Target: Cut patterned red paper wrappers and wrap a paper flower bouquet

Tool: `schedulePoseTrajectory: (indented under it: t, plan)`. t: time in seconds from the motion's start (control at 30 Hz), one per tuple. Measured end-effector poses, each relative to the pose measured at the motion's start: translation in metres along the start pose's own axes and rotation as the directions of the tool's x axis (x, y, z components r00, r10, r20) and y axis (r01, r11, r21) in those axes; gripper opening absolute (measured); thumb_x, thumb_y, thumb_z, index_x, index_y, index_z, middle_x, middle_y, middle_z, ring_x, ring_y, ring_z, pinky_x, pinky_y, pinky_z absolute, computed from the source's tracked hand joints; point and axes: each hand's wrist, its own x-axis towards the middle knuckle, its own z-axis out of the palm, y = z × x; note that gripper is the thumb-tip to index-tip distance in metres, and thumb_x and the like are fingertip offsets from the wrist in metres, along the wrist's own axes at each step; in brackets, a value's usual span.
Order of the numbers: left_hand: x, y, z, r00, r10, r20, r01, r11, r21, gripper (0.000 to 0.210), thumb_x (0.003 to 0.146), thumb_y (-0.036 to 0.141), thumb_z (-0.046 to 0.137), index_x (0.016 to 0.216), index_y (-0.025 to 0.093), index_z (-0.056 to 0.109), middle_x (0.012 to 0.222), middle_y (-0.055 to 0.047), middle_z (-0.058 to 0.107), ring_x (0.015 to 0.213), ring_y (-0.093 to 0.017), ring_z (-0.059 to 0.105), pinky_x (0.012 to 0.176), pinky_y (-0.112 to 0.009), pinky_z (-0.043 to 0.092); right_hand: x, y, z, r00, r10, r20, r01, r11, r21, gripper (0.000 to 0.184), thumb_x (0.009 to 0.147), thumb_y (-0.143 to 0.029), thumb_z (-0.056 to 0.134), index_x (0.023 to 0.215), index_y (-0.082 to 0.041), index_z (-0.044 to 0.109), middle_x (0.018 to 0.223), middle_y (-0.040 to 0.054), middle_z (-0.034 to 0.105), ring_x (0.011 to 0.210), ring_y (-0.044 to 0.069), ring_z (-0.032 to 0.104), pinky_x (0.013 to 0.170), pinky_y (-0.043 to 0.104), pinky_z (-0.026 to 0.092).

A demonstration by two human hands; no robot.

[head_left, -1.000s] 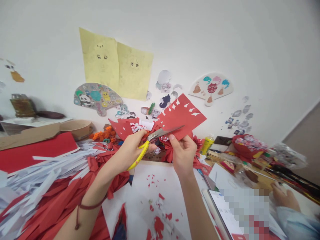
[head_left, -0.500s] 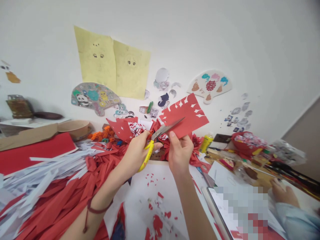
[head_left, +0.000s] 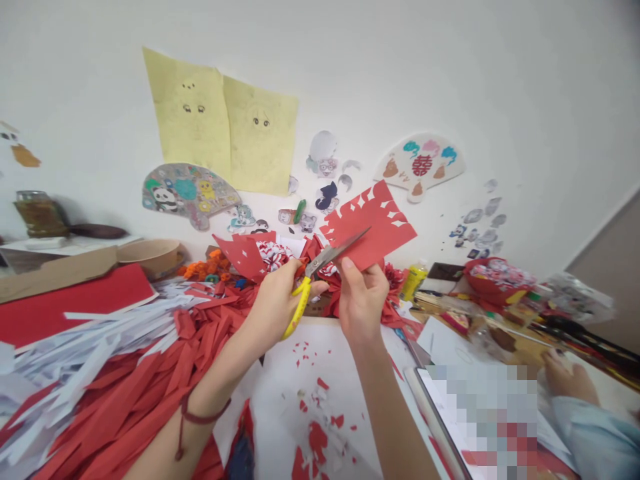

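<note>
My left hand [head_left: 277,300] is closed around the yellow handles of a pair of scissors [head_left: 300,308]. The blades point up and to the right, across the lower left part of a sheet of red paper [head_left: 373,223]. White diamond-shaped gaps and notches run along the paper's upper and right edges. My right hand [head_left: 364,297] pinches the bottom edge of the sheet, thumb in front. Beneath both hands lies a white surface [head_left: 280,387] strewn with small red paper scraps [head_left: 317,437].
Piled red paper strips [head_left: 135,393] and white strips [head_left: 55,367] fill the left side. Behind the hands stand red-and-white paper flowers [head_left: 275,255] and a yellow bottle [head_left: 414,280]. Another person's hand [head_left: 570,379] rests at the right, near an open book [head_left: 440,413].
Little differs. The scissors and red paper stay in nearly the same pose, with the blades slightly more closed over the sheet, and the view has shifted slightly.
</note>
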Motion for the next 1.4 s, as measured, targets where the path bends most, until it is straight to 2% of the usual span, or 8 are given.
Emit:
schedulePoseTrajectory:
  t: [0.1,0.27,0.4,0.6,0.83,1.13,1.27,1.4]
  plan:
    - [0.001,-0.005,-0.011,1.000,0.028,0.001,-0.028,0.997,0.070,0.035,0.082,0.052,0.056,0.076,0.021,0.042,0.064,0.004,0.049,0.059,-0.013,0.044,0.056,-0.025,0.032,0.006,-0.005,-0.010,0.997,-0.006,0.075,0.008,1.000,-0.030,0.016,0.076,-0.027,0.073,0.088,-0.019,0.068,0.093,0.0041,0.076,0.092,0.019,0.069,0.089,0.037,0.055]
    - [-0.002,-0.013,-0.038,0.992,0.123,0.007,-0.121,0.963,0.239,0.030,0.080,0.049,0.060,0.088,0.021,0.050,0.076,0.000,0.058,0.067,-0.017,0.053,0.057,-0.026,0.032,0.015,-0.025,-0.029,0.962,0.044,0.269,0.018,0.974,-0.224,0.018,0.074,-0.028,0.074,0.090,-0.020,0.073,0.095,0.0036,0.077,0.090,0.020,0.070,0.085,0.036,0.057]
    - [-0.009,-0.009,-0.057,0.983,0.175,0.062,-0.185,0.904,0.386,0.031,0.078,0.048,0.062,0.089,0.022,0.050,0.084,0.000,0.062,0.073,-0.019,0.056,0.060,-0.027,0.034,0.017,-0.045,-0.038,0.900,0.090,0.427,0.050,0.951,-0.306,0.021,0.074,-0.024,0.075,0.094,-0.022,0.075,0.097,0.0023,0.077,0.092,0.020,0.071,0.085,0.036,0.058]
    - [-0.019,0.001,-0.071,0.970,0.194,0.146,-0.240,0.854,0.461,0.034,0.076,0.049,0.065,0.092,0.023,0.050,0.088,0.000,0.063,0.081,-0.020,0.059,0.064,-0.028,0.035,0.017,-0.065,-0.044,0.791,0.184,0.584,0.046,0.933,-0.358,0.025,0.075,-0.015,0.071,0.099,-0.022,0.076,0.098,0.0027,0.077,0.093,0.021,0.071,0.086,0.035,0.057]
    - [-0.025,0.003,-0.077,0.968,0.171,0.181,-0.242,0.824,0.513,0.038,0.074,0.054,0.066,0.088,0.024,0.048,0.087,0.001,0.062,0.080,-0.020,0.059,0.062,-0.027,0.034,0.018,-0.071,-0.044,0.724,0.246,0.644,0.045,0.915,-0.401,0.031,0.080,-0.018,0.069,0.110,-0.024,0.073,0.106,0.0035,0.075,0.095,0.022,0.070,0.085,0.036,0.056]
    - [-0.021,-0.003,-0.071,0.957,0.212,0.200,-0.280,0.857,0.432,0.025,0.078,0.042,0.063,0.090,0.024,0.050,0.089,0.002,0.066,0.081,-0.019,0.061,0.065,-0.026,0.036,0.016,-0.077,-0.046,0.741,0.221,0.634,0.133,0.877,-0.461,0.024,0.080,-0.019,0.071,0.104,-0.024,0.076,0.105,0.0034,0.075,0.099,0.023,0.069,0.083,0.034,0.057]
    - [-0.018,-0.005,-0.069,0.955,0.185,0.230,-0.261,0.893,0.367,0.017,0.078,0.031,0.059,0.090,0.025,0.049,0.089,0.003,0.069,0.080,-0.019,0.062,0.065,-0.026,0.037,0.018,-0.076,-0.048,0.727,0.232,0.646,0.112,0.888,-0.445,0.030,0.082,-0.013,0.068,0.108,-0.026,0.074,0.105,0.0021,0.075,0.098,0.021,0.070,0.084,0.031,0.056]
    - [-0.016,-0.005,-0.067,0.957,0.179,0.228,-0.252,0.904,0.345,0.015,0.079,0.033,0.058,0.088,0.025,0.049,0.094,0.000,0.070,0.084,-0.021,0.063,0.064,-0.026,0.037,0.021,-0.071,-0.051,0.735,0.213,0.643,0.117,0.895,-0.431,0.033,0.082,-0.012,0.067,0.110,-0.028,0.073,0.106,0.0006,0.075,0.097,0.019,0.070,0.084,0.029,0.056]
